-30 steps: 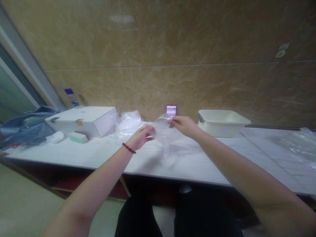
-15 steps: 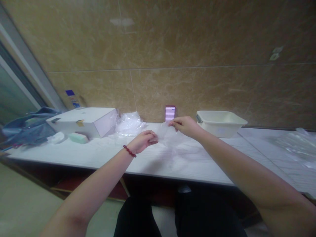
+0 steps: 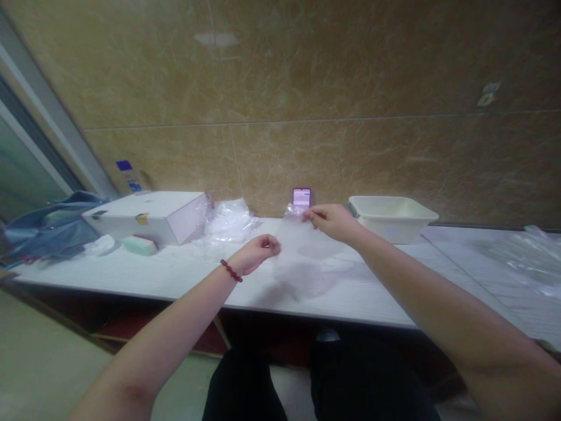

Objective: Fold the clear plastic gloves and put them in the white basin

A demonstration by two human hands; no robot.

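A clear plastic bag [image 3: 302,245] hangs above the white table [image 3: 175,275], held up between my two hands. My right hand [image 3: 331,221] pinches its top corner near the wall. My left hand [image 3: 256,252], with a red bead bracelet at the wrist, is closed in a pinch at the bag's left edge. The bag is thin and see-through, and its lower part trails down to the tabletop.
A white box [image 3: 149,215] and a pale green block [image 3: 139,244] sit at the left, beside a blue-grey cloth bag [image 3: 48,228]. Crumpled clear plastic [image 3: 228,221] lies by the box. A pink phone [image 3: 301,197] leans on the wall. A cream tub [image 3: 390,217] stands right; more plastic sheets [image 3: 526,257] lie far right.
My right hand has lifted and pulled the bag's corner a little to the right; my left hand has dropped slightly. The bag now hangs more spread out between them.
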